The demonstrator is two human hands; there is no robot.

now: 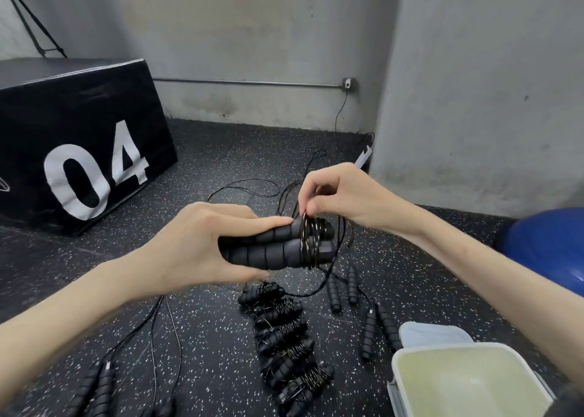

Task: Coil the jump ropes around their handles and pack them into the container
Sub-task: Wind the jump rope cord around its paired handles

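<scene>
Speckled floor [202, 337]; coiled ropes [286, 337], loose handles [343, 290], container [467, 385], black box [79, 138].

Place: gym or training room, by the look of floor and gear.
Floor [205, 170]: black rubber matting flecked with white, the sort laid in gyms.
Far left: black padded jump box [79, 126] marked "04" in large white numerals.
Right edge: blue exercise ball [550, 246], partly cut off.
Floor middle: many black foam-handled jump ropes [284, 334], some coiled in a row, some loose.
Walls [252, 53]: bare grey plaster, stained near the base.
Back wall, low: metal conduit [246, 82] running to an outlet [348, 84].
</scene>
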